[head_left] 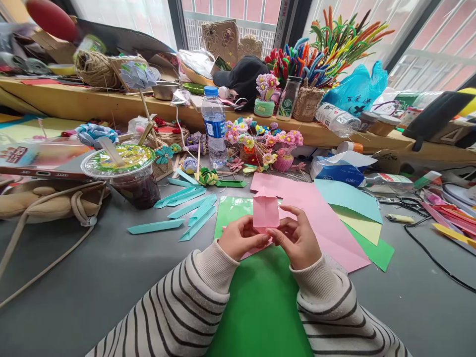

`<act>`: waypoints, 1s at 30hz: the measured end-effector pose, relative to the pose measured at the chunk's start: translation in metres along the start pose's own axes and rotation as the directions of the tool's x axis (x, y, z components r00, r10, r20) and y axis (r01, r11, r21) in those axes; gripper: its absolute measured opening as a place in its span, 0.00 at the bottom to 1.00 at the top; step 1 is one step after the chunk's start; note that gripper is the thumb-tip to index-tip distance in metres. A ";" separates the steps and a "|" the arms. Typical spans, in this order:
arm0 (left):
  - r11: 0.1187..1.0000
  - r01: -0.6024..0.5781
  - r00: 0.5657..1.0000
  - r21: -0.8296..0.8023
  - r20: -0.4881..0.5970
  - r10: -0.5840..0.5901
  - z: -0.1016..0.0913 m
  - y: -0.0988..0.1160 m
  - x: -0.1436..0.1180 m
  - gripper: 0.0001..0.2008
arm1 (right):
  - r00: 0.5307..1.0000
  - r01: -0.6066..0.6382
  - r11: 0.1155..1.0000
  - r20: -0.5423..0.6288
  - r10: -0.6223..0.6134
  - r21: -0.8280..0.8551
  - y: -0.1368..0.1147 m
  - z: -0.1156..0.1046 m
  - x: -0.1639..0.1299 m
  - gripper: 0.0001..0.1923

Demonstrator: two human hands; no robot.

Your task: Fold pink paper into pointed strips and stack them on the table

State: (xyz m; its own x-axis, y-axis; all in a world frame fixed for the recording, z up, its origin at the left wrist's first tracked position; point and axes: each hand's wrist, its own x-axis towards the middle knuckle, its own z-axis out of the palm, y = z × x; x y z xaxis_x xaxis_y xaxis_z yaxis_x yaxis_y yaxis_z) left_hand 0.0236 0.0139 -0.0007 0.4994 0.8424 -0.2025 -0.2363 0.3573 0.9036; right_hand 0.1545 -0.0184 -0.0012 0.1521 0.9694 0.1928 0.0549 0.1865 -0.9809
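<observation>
A small folded pink paper [265,210] is held upright above the grey table [92,277]. My left hand [240,237] pinches its lower left edge and my right hand [297,239] pinches its lower right edge. Both wrists wear striped sleeves. Under the hands lie a large green sheet [260,302] and a pink sheet [323,223]. Several folded teal paper strips [193,213] lie to the left of my hands.
A sealed drink cup [126,173] and a water bottle [214,126] stand beyond the strips. Crochet flowers [267,144], a tissue pack [338,171], teal, yellow and green sheets [357,213] and a black cable [431,253] lie right. A cluttered wooden ledge [111,101] runs along the window.
</observation>
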 end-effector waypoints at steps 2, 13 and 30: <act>1.000 0.006 1.000 -0.003 -0.007 -0.006 0.000 0.000 0.000 0.19 | 1.000 -0.022 0.999 -0.001 0.023 0.034 -0.001 0.000 0.000 0.29; 1.000 0.030 0.998 0.011 -0.051 -0.029 0.000 -0.001 0.000 0.24 | 0.987 -0.158 0.986 0.024 0.159 -0.057 -0.004 -0.006 0.002 0.11; 0.999 0.026 0.999 0.022 -0.046 -0.025 0.001 0.001 0.002 0.23 | 0.986 -0.165 0.976 -0.031 0.162 -0.141 -0.004 -0.004 0.003 0.13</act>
State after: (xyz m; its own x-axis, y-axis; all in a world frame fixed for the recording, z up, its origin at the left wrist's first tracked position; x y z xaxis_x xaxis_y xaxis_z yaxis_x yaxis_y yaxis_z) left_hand 0.0248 0.0161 0.0002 0.4663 0.8509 -0.2420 -0.2050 0.3700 0.9061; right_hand 0.1589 -0.0170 0.0029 0.1891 0.9814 0.0316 0.1674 -0.0005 -0.9859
